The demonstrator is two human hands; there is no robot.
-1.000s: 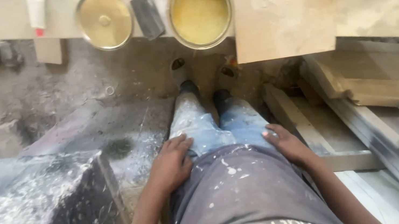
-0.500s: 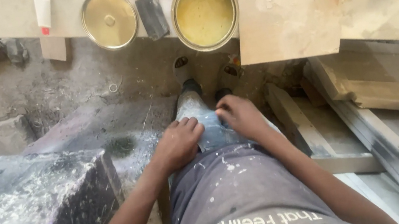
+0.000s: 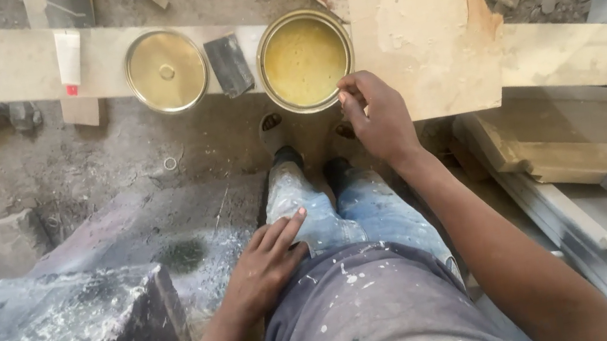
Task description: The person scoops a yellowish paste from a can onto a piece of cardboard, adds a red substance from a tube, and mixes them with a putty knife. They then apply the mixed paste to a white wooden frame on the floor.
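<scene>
round metal tin (image 3: pixel 305 62) of grainy yellow paste sits open; right hand (image 3: pixel 377 117) hovers beside its rim, fingers curled, empty; left hand (image 3: pixel 267 268) rests flat on paint-flecked jeans (image 3: pixel 328 216).

Soft, even daylight, faint shadows, slight overall softness, mild wide-angle stretch toward the edges.
</scene>
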